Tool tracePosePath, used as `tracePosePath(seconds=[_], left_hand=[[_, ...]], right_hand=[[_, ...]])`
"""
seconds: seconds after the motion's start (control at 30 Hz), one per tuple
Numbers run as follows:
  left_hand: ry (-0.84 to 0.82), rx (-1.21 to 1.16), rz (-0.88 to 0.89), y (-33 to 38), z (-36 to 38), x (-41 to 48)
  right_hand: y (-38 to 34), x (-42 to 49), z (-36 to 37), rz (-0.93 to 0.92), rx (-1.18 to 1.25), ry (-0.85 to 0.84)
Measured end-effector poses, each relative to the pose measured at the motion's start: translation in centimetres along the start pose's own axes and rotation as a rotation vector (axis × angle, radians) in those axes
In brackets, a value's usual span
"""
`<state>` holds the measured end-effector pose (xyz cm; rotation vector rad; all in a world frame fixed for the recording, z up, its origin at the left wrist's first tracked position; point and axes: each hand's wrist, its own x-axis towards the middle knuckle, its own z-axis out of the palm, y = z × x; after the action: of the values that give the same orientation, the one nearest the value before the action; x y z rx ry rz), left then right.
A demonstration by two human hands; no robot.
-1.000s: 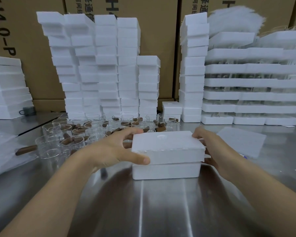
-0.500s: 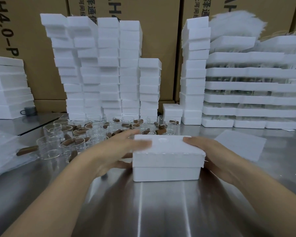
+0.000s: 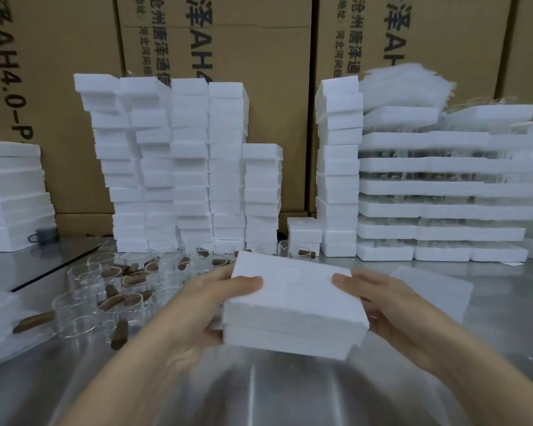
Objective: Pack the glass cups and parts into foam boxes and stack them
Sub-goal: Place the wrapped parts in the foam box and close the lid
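A closed white foam box (image 3: 293,305), lid on base, is lifted off the steel table and tilted, its far end higher. My left hand (image 3: 210,302) grips its left side, thumb on the lid and fingers underneath. My right hand (image 3: 379,305) grips its right side the same way. Left of the box, several glass cups (image 3: 83,305) with brown wooden handles stand and lie crowded on the table. What is inside the box is hidden.
Tall stacks of foam boxes (image 3: 182,167) stand at the back centre, with more stacks (image 3: 339,167) and layered foam trays (image 3: 437,210) to the right. A loose foam lid (image 3: 434,290) lies right of my hands. Cardboard cartons (image 3: 228,56) form the back wall.
Both hands pressed the lid onto the box on the table, then took hold of its sides and lifted it up, tilting it towards me.
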<state>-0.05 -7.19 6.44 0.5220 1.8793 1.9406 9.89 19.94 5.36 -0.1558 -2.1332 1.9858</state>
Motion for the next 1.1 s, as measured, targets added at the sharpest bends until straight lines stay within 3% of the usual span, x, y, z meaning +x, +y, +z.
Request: tracePosePath(seconds=[0.27,0.43,1.1], left_hand=[[0.166,-0.417,-0.064,-0.3,-0.3,0.7],[0.184,-0.411,-0.056,-0.9,0.2,0.8],[0.377,-0.439,0.022,-0.9,2.8,2.4]], right_hand=[[-2.0,-0.7,0.2,-0.284,-0.273,-0.092],[-2.3,-1.8,-0.3,-0.278,-0.399,-0.139],[-4.1,-1.7,-1.1,-0.246,-0.349,-0.124]])
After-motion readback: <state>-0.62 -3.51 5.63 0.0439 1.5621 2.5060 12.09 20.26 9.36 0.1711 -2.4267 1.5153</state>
